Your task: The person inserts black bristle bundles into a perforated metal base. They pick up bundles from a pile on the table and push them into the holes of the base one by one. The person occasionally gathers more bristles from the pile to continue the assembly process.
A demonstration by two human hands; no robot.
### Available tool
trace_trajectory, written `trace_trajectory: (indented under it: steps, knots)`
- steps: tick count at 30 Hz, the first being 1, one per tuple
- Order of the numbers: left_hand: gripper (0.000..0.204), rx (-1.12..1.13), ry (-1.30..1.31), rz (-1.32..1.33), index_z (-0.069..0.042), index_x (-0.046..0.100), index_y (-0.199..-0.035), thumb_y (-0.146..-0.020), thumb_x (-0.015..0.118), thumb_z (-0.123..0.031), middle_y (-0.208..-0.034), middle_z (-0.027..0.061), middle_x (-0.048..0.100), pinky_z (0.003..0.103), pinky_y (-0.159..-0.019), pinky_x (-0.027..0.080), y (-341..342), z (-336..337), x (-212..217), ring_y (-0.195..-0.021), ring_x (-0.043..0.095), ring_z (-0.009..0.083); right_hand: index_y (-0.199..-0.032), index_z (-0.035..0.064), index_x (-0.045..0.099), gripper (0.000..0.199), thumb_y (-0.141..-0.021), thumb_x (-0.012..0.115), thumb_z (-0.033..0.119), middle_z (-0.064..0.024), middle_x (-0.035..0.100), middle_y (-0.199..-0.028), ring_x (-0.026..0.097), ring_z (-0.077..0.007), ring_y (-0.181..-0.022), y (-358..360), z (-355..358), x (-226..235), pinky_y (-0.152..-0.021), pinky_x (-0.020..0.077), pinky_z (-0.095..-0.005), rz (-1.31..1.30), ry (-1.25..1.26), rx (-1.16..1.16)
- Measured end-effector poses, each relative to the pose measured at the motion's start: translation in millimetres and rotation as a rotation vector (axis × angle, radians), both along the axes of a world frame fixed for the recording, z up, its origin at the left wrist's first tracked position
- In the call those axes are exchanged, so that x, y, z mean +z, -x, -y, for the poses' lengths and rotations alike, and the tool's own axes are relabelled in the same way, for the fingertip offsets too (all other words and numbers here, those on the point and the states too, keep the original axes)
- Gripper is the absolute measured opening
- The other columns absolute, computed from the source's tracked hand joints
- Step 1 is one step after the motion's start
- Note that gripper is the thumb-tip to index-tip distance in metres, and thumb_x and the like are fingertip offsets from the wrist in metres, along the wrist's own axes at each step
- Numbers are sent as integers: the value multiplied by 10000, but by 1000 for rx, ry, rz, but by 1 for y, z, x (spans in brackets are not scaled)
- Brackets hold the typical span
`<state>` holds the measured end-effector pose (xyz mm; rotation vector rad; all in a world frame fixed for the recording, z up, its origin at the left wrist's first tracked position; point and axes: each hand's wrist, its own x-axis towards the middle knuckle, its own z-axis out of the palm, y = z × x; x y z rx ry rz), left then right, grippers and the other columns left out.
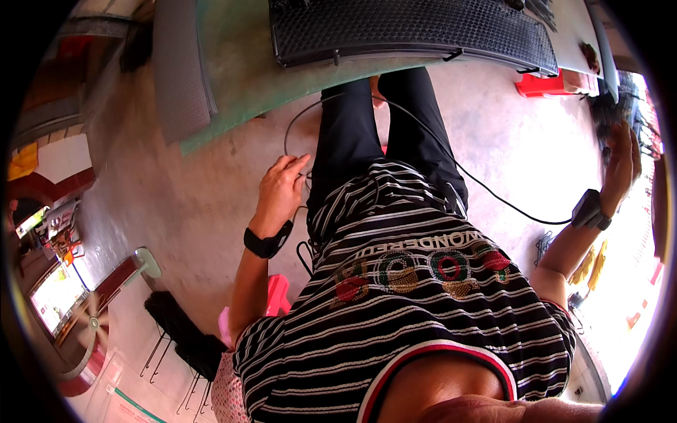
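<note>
Roughly, view: looking straight down the person's own body, striped shirt (416, 310) filling the lower middle of the frame, black trousers (384, 141) running up toward the top centre
Left hand: the left hand (281, 190) sits left of centre beside the hip, fingers loosely curled with the tips pinching the thin black cable (300, 120); a black wristband (268, 243) wraps the wrist just below it
Cable: it loops up from the left hand toward the counter's edge, crosses in front of the trousers, then runs down to the right across the floor to the black device (589, 209) strapped on the right wrist
Right hand: the right hand (622, 163) is raised at the far right edge of the frame, fingers spread and reaching among dark things there; the glare and the bend of the lens hide whether it grips anything, so I cannot tell
Counter: the green counter (240, 63) spans the upper left to top centre, its edge curving above the legs
On the counter: a black perforated panel (409, 28) lies along the top centre, and a grey mesh panel (180, 70) lies at the upper left, hanging over the edge
Floor: the bare concrete floor (515, 134) fills the middle band; a red stool (543, 84) stands at the upper right
</note>
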<state>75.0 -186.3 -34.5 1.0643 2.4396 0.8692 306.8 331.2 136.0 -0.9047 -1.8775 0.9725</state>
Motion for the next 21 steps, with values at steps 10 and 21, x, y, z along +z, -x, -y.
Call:
trace_trajectory:
  steps: [10, 21]
  knots:
    - [233, 235, -398, -77, -23, 639, -1027, -796, 609, -5, -837, 118, 645, 305, -694, 487, 82, -73, 57, -755, 643, 222, -1140, 5, 597, 345, -875, 585, 227, -77, 672, -903, 611, -108, -763, 72, 6, -10, -690, 498, -238, 169, -10, 111]
    - [348, 482, -327, -93, -54, 603, -1151, -811, 651, -106, -961, 154, 652, 294, -703, 516, 153, -120, 67, -813, 638, 186, -1076, 0, 586, 345, -766, 678, 119, -89, 661, -893, 627, -158, -771, 111, -79, -113, -696, 499, -288, 324, -325, 70]
